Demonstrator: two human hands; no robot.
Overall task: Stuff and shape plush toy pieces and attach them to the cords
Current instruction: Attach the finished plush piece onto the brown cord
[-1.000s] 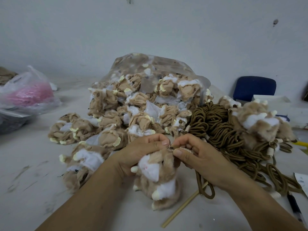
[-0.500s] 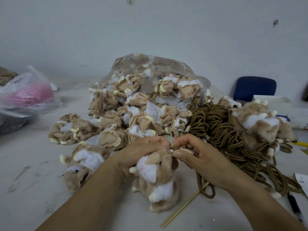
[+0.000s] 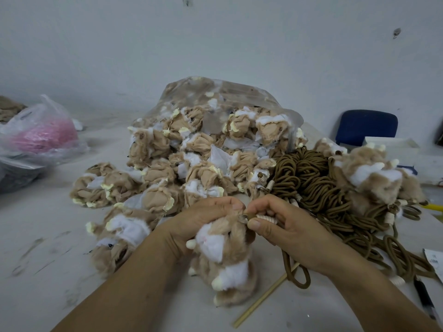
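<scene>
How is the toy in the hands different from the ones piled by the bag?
The held toy is fluffy and plump; the piled pieces look smooth and crumpled. The left hand grips the held toy; the piled pieces lie loose. Both are tan and white.

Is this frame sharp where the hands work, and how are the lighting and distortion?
Head view: soft, even light, faint shadows, no glare; the left hand, right hand, plush toy and cord are sharp at centre; the table at lower left is smeared, with wide-angle bending toward the edges.
</scene>
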